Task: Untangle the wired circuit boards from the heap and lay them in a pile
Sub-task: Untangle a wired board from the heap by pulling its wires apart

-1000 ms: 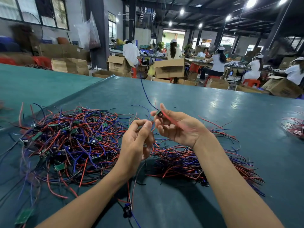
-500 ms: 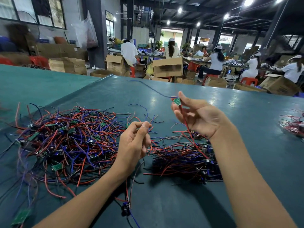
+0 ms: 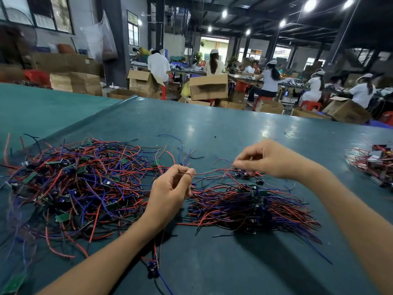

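Both left fingers [image 3: 190, 172] and right fingers [image 3: 242, 159] tight on wires [image 3: 212, 172] over glossy teal table [image 3: 212, 128]; boxes [image 3: 208, 87], workers [image 3: 158, 64] beyond.

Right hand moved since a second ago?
Yes: right hand lowered, from raised above the table to the far edge of the sorted pile.

Two hands [image 3: 170, 194] [image 3: 270, 159] — three wire heaps [image 3: 70, 184] [image 3: 251, 206] [image 3: 374, 161]
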`<control>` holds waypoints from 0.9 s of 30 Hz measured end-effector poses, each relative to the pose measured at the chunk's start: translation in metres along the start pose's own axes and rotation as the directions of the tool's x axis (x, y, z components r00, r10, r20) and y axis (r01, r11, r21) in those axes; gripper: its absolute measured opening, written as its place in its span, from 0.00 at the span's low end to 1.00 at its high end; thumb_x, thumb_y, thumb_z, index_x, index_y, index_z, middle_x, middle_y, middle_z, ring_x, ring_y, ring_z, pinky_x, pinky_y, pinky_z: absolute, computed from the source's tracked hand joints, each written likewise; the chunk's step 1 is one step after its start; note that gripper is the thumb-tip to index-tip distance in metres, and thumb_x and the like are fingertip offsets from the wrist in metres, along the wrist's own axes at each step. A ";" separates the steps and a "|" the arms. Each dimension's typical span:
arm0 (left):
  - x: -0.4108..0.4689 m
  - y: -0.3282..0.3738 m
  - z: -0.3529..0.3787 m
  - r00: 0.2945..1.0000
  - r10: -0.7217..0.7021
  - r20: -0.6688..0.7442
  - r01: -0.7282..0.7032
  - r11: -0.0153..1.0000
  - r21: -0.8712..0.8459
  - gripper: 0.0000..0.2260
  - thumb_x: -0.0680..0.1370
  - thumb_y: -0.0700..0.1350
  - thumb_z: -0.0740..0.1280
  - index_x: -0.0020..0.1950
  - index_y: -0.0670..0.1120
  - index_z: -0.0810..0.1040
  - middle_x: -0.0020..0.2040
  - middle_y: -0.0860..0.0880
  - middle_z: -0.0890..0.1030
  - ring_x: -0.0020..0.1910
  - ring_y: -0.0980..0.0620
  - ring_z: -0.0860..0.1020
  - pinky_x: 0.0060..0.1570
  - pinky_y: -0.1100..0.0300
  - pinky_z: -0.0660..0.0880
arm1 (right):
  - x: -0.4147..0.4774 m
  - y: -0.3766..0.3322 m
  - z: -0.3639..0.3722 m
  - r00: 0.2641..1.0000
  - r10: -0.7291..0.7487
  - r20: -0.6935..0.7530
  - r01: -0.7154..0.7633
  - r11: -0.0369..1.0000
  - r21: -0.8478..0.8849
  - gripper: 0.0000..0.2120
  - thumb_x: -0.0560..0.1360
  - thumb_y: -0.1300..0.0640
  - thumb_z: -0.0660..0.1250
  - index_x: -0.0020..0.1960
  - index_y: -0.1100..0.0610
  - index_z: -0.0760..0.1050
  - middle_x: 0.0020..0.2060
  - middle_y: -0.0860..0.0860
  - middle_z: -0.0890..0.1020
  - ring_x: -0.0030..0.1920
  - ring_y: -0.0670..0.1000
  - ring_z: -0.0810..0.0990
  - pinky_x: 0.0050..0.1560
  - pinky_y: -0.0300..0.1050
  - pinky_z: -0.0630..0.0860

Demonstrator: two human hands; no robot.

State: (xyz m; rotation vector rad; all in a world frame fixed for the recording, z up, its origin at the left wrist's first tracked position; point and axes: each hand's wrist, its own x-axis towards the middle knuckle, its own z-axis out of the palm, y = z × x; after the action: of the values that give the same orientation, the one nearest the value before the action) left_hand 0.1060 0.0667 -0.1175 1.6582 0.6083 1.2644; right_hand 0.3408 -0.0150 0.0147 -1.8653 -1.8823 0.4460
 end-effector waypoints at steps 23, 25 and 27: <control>0.004 0.042 -0.006 0.861 0.248 -0.443 -0.164 0.962 0.219 0.06 0.73 0.43 0.64 0.37 0.44 0.75 0.30 0.52 0.76 0.28 0.59 0.71 0.31 0.67 0.67 | 0.047 -0.097 0.150 0.891 0.182 -0.416 0.063 0.857 0.511 0.18 0.81 0.49 0.64 0.39 0.59 0.81 0.35 0.56 0.84 0.37 0.52 0.80 0.46 0.55 0.78; 0.027 0.044 -0.020 0.812 0.189 -0.553 -0.046 0.964 0.262 0.04 0.74 0.43 0.65 0.40 0.46 0.78 0.32 0.55 0.78 0.33 0.62 0.76 0.35 0.72 0.67 | 0.041 -0.096 0.172 0.841 0.111 -0.530 0.106 0.926 0.362 0.15 0.81 0.51 0.63 0.41 0.56 0.81 0.38 0.54 0.84 0.41 0.55 0.80 0.46 0.54 0.76; 0.055 0.034 -0.038 0.866 0.112 -0.487 0.122 0.898 0.423 0.05 0.76 0.41 0.65 0.47 0.45 0.82 0.39 0.54 0.82 0.42 0.57 0.79 0.42 0.72 0.69 | 0.029 -0.088 0.190 0.825 -0.045 -0.563 0.143 0.981 0.132 0.10 0.81 0.52 0.64 0.47 0.56 0.81 0.43 0.53 0.83 0.45 0.57 0.80 0.46 0.53 0.76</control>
State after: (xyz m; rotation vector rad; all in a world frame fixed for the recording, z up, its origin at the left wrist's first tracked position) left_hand 0.0850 0.1109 -0.0606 1.6739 1.3017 1.6605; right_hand 0.1664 0.0266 -0.0973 -1.5575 -1.4734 0.0081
